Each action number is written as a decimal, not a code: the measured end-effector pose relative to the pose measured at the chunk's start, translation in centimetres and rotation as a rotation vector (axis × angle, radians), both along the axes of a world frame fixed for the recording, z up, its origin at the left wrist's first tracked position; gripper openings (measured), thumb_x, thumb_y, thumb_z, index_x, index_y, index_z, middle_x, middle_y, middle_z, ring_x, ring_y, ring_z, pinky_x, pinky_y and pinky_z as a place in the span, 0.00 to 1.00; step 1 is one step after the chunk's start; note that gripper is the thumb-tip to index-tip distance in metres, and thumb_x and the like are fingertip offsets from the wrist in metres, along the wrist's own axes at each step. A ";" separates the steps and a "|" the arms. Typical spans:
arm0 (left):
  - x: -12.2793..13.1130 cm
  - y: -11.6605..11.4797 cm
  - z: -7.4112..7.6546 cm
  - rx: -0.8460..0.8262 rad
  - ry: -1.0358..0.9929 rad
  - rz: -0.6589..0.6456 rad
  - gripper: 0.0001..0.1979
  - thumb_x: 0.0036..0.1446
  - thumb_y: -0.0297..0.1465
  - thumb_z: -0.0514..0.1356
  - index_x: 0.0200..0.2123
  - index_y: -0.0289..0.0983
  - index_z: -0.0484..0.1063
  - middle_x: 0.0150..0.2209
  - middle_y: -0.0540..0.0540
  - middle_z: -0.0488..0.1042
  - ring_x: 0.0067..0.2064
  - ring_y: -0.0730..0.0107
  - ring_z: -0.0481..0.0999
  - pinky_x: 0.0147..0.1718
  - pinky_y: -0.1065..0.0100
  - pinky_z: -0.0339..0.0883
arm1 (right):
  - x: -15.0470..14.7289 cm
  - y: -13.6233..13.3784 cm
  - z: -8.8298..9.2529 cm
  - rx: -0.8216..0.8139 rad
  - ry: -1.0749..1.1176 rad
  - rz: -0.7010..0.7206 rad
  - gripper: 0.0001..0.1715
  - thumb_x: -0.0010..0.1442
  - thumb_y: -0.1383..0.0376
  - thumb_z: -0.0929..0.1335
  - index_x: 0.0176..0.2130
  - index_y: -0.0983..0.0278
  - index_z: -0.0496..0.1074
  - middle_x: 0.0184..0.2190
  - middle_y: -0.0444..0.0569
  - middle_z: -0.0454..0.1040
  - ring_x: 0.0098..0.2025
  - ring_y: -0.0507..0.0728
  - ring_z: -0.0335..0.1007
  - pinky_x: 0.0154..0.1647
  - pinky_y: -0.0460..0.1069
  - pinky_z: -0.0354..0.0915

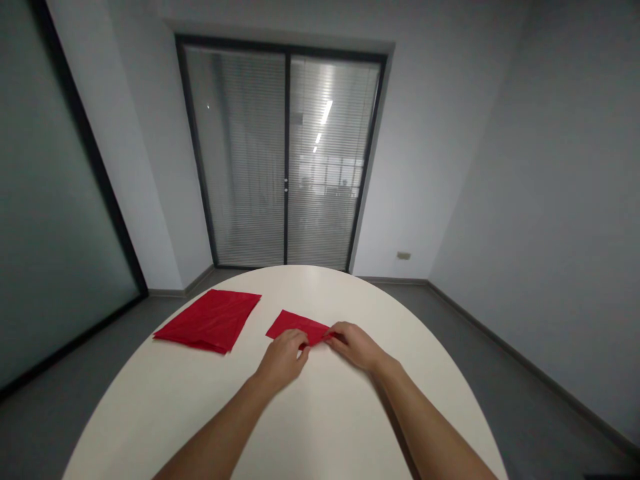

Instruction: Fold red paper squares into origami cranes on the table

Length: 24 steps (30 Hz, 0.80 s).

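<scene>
A small red sheet (299,323), thin like paper or cloth and seemingly folded, lies near the middle of the round table. My left hand (285,357) pinches its near edge with thumb and fingertips. At the sheet's right corner, my right hand (356,343) closes thumb and fingers on the edge. The fingers partly cover the near side of the sheet. Left of my hands rests a stack of larger red sheets (213,320), its edges slightly fanned; neither hand touches it.
The round white table (320,427) carries both red items. Behind it stands a dark-framed glass door (286,153) with blinds. A frosted glass panel (55,200) is on the left, and a wall socket (403,255) sits low on the back wall.
</scene>
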<state>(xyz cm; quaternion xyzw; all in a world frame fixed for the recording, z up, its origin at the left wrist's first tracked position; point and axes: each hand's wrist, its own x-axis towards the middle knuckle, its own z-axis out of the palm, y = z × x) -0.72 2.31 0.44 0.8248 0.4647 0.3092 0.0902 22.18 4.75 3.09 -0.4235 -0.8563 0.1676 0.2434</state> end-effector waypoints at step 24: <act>-0.3 0.1 1.0 0.045 -0.054 0.168 0.10 0.66 0.31 0.52 0.44 0.39 0.73 0.43 0.44 0.79 0.44 0.61 0.78 0.44 0.64 0.68 | -0.5 0.7 -0.4 -0.130 0.413 -0.052 0.10 0.61 0.62 0.68 0.42 0.64 0.74 0.38 0.48 0.78 0.40 0.57 0.72 0.45 0.51 0.65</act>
